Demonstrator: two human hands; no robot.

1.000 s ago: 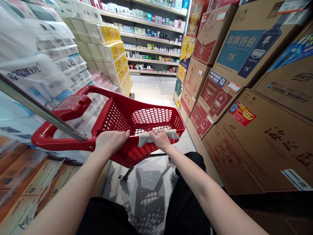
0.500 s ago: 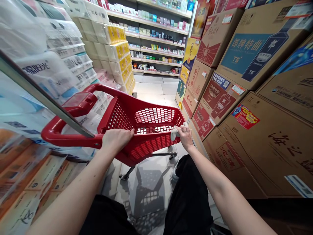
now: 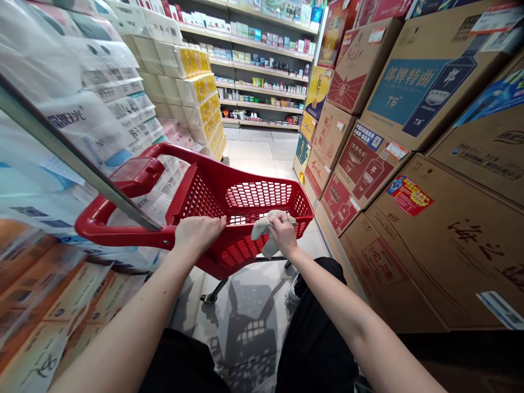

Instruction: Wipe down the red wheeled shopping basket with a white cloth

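Note:
A red plastic shopping cart [image 3: 241,251] with a perforated basket stands crosswise in front of me, its handle to the left. My left hand [image 3: 200,233] is wrapped over the near rim of the basket, close to the handle end. Farther right along that same rim, my right hand [image 3: 283,232] grips a pale grey-white cloth [image 3: 268,248]. The cloth is bunched under the fingers and drapes over the rim, one end hanging down the outer side. Part of the cloth is hidden behind my fingers.
Stacked liquor cartons [image 3: 401,93] form a wall on the right. Packs of tissue paper [image 3: 192,87] and wrapped bundles are piled on the left. Shelves [image 3: 266,68] of small goods stand across the far end. A metal pole [image 3: 82,147] slants across the cart handle.
My right hand has slid left along the near rim with the cloth, from the front corner toward the middle. My left hand stays on the rim; the cart has shifted slightly right.

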